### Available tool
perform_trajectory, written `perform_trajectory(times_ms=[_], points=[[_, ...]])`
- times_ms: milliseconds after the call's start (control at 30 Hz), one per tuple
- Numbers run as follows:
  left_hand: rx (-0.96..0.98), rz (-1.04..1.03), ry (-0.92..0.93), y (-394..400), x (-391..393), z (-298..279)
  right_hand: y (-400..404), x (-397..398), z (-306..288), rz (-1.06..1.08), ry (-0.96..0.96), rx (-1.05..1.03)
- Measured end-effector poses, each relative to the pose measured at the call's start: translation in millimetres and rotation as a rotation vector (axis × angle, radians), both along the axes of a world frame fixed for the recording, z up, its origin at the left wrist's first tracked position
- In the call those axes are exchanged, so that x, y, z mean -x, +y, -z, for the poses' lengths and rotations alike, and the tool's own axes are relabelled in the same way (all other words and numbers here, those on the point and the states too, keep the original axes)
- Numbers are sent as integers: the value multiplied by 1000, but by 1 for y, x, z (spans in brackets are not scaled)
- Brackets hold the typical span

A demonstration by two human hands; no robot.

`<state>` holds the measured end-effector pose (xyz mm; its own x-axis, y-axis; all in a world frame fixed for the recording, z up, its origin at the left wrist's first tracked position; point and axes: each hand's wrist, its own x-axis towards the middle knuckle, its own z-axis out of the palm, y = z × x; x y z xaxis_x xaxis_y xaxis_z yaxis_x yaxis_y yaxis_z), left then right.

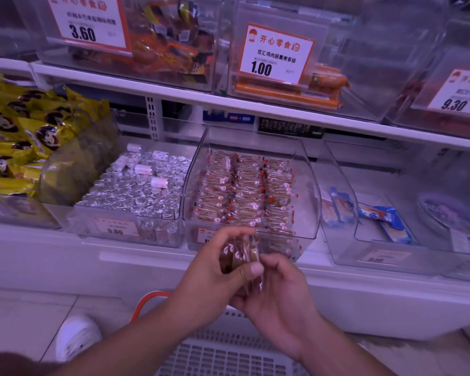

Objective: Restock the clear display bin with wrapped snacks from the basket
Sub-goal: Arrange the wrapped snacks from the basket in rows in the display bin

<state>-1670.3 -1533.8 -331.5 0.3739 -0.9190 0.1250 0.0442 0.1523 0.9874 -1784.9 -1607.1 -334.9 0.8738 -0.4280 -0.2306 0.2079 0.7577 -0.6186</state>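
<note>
A clear display bin (pixel 308 185) on the lower shelf holds rows of brown wrapped snacks (pixel 244 191) with red-and-white marks. Just in front of the bin's front edge, my left hand (pixel 215 275) and my right hand (pixel 280 291) together grip a small stack of the same wrapped snacks (pixel 240 256). The left thumb presses on the stack from the front; the right fingers support it from below. A white slatted basket (pixel 228 354) sits on the floor under my arms, its contents hidden.
Left of the snack bin stands a bin of silver foil sweets (pixel 130 191), then yellow packets (pixel 25 137). To the right are nearly bare clear bins (pixel 377 213) with blue packets. An upper shelf (pixel 174 88) carries more bins with price tags. An orange handle (pixel 147 302) and a white shoe (pixel 76 337) are below.
</note>
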Motion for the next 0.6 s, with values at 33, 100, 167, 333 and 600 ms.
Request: perform_trajectory(times_ms=[33, 100, 167, 333, 600], points=[[12, -25, -34, -1, 1, 1, 0, 0, -1, 13, 0, 0], [40, -74, -40, -2, 1, 3, 1, -1, -4, 32, 11, 19], [48, -73, -46, -1, -3, 2, -2, -1, -9, 26, 21, 54], [57, 28, -18, 1, -17, -6, -6, 5, -22, -42, -12, 60], [45, -64, -141, 4, -7, -5, -5, 4, -26, -38, -21, 66]])
